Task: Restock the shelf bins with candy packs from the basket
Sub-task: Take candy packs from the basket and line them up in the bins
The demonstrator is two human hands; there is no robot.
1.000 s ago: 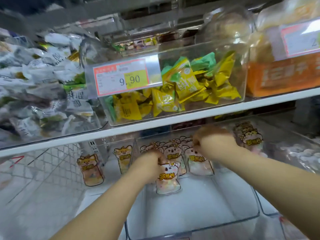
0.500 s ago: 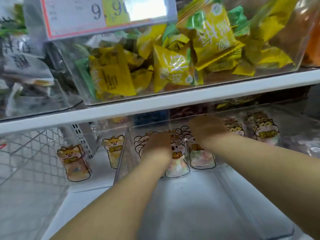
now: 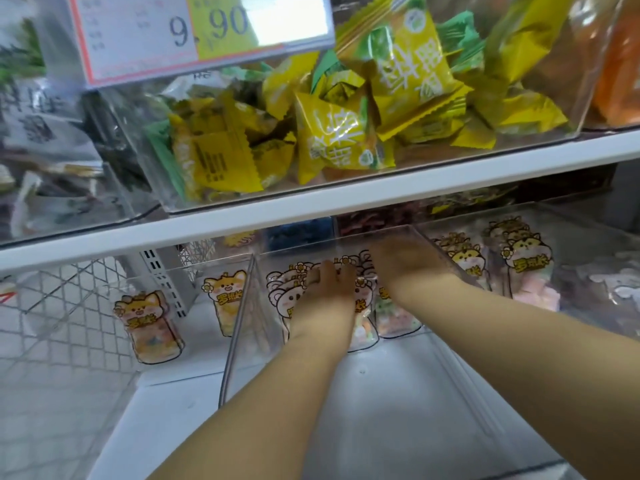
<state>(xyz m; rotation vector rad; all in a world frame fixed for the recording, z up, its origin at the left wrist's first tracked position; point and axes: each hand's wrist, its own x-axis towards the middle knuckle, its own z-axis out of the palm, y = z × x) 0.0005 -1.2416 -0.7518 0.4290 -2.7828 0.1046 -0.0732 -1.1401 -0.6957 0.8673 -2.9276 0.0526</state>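
Several candy packs (image 3: 281,296) printed with cartoon bears stand upright at the back of a clear middle bin (image 3: 242,327) on the lower shelf. My left hand (image 3: 323,297) lies over the tops of these packs, thumb and fingers curled on one of them. My right hand (image 3: 403,266) reaches further back and right in the same bin, above another pack (image 3: 398,318); its fingers are hidden behind the hand. The front half of the bin floor is bare. No basket is in view.
A left bin holds two orange cat-print packs (image 3: 149,329). A right bin holds similar packs (image 3: 526,268). Directly above, the white shelf edge (image 3: 311,209) carries a bin of yellow-green packs (image 3: 346,133) with a 9.90 price tag (image 3: 201,32). Wire mesh (image 3: 52,306) stands at left.
The view has dropped and closed in on the lower shelf. Both hands stay at the back of the middle bin, the left hand settling higher over the bear packs.
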